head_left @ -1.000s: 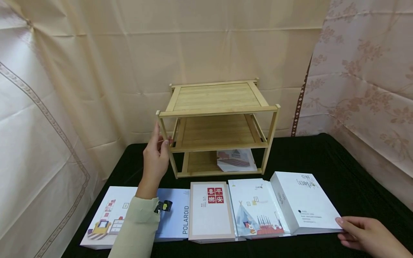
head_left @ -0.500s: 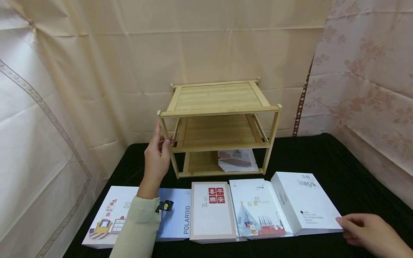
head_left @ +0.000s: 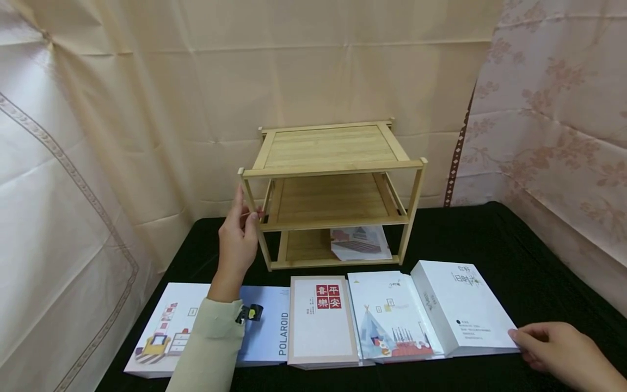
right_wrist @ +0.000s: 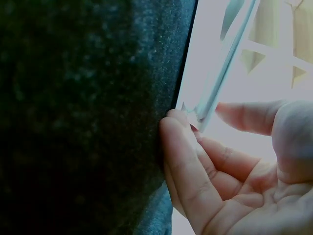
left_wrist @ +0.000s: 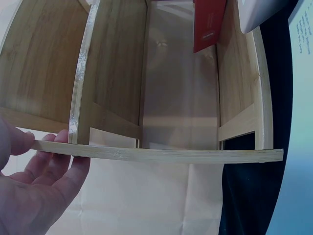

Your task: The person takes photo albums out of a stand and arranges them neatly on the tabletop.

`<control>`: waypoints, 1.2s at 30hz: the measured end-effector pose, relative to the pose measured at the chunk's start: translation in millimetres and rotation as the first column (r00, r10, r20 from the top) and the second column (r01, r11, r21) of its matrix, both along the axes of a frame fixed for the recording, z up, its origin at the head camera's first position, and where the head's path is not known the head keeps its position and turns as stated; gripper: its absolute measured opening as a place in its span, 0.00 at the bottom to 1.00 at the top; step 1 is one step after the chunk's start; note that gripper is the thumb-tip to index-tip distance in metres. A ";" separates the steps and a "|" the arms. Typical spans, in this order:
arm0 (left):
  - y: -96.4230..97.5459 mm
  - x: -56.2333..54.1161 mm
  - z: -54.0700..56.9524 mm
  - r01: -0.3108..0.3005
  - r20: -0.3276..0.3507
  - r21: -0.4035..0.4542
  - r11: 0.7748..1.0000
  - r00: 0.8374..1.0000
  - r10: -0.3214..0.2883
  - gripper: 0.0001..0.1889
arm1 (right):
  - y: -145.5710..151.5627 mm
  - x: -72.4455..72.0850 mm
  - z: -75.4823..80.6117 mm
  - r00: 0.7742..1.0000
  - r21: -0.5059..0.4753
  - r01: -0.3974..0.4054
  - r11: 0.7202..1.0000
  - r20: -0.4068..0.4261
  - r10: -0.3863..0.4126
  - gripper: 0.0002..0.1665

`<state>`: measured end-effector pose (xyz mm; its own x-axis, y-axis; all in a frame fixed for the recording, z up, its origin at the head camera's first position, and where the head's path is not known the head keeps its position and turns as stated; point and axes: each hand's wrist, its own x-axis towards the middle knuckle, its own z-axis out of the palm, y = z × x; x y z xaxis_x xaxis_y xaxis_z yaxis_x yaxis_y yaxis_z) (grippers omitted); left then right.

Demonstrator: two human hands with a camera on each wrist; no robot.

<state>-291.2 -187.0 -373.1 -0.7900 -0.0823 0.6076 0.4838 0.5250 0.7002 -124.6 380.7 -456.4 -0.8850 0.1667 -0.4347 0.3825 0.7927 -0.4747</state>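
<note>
A light wooden shelf rack (head_left: pixel 333 173) with three levels stands towards the back of the table. My left hand (head_left: pixel 237 239) grips its front left post, thumb on one side and fingers round the other, as the left wrist view also shows. At the right end of a row, my right hand (head_left: pixel 558 348) pinches the near right corner of a thick white book (head_left: pixel 470 310) with black lettering. Its thumb lies on the cover edge, and the other fingers are at the underside. The book's left side leans up against its neighbour.
Left of that book lie a tent-picture book (head_left: pixel 387 321), a cream book with red characters (head_left: pixel 323 332), a blue POLAROID book (head_left: pixel 264 326) and a white book with a yellow armchair (head_left: pixel 159 337). Another book (head_left: pixel 360 243) rests on the bottom shelf. Black cloth (head_left: pixel 514 245) covers the table; curtains (head_left: pixel 313 65) hang behind.
My right hand's fingers have drawn in slightly under the white book's corner. My left hand and the rack stay in place.
</note>
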 end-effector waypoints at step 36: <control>-2.6 -1.9 -2.8 0.003 -0.029 -0.015 1.000 1.000 -0.003 0.37 | -78.9 -44.0 57.3 0.912 0.312 -0.188 0.931 -0.297 0.284 0.31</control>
